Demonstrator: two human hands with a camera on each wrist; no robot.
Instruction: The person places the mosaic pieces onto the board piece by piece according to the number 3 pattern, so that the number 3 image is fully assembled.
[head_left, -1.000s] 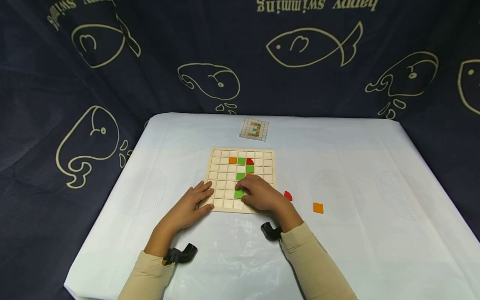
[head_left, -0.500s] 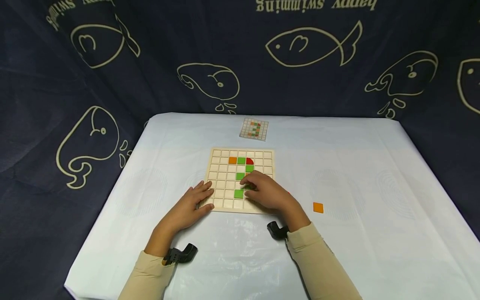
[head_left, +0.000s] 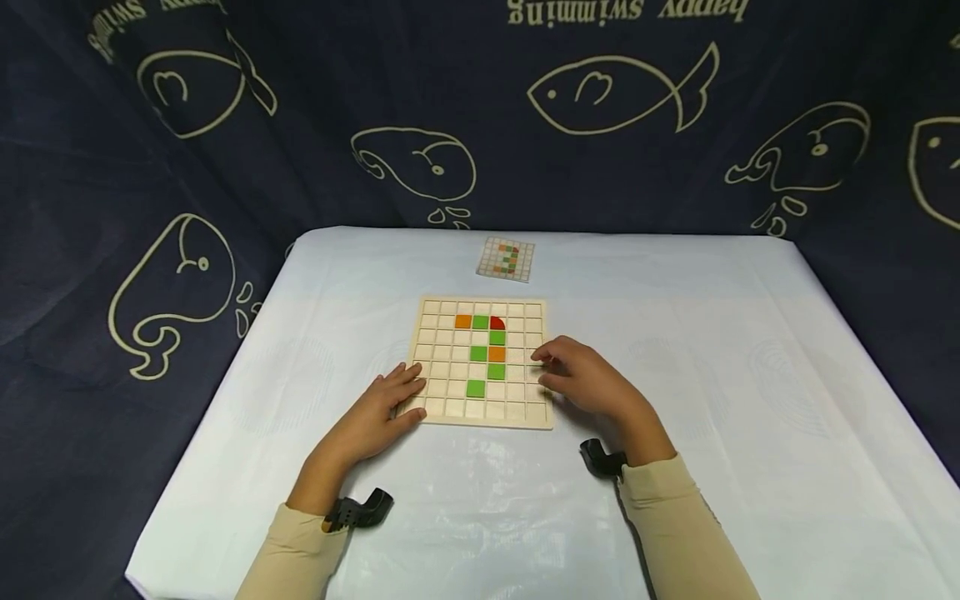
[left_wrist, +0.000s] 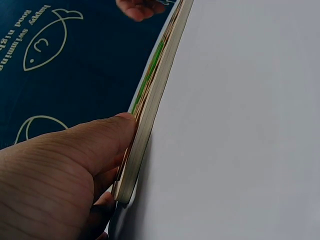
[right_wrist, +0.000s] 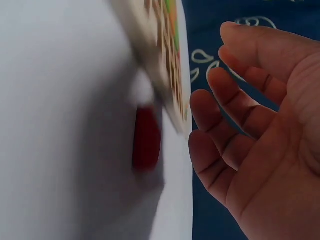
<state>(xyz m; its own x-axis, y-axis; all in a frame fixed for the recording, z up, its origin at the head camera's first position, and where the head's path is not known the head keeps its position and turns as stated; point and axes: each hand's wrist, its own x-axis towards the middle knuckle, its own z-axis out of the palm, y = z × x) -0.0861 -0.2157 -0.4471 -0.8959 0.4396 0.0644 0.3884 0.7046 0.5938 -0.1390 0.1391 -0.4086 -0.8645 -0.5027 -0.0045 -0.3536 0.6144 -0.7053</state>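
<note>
A pale wooden grid board (head_left: 438, 400) lies on the table with orange, green and red tiles in some squares. Among them are a red quarter-circle tile (head_left: 497, 322), an orange tile (head_left: 497, 354) and a lower green tile (head_left: 476, 389). My left hand (head_left: 375, 417) rests at the board's left front corner, fingers extended over the edge and thumb along the front side. Over the right edge hovers my right hand (head_left: 588, 379), fingers loosely bent and holding nothing. In the right wrist view a loose red piece (right_wrist: 146, 140) lies on the table beside the board; the hand hides it in the head view.
Behind the board lies a small card (head_left: 506, 258) printed with a grid of coloured squares. A white cloth (head_left: 712, 333) covers the table, and a dark curtain (head_left: 315, 83) with fish drawings hangs behind it.
My right hand has moved off the tiles to the right, uncovering the orange tile and a green one on the board. It now covers the loose red and orange pieces. The left hand stays put.
</note>
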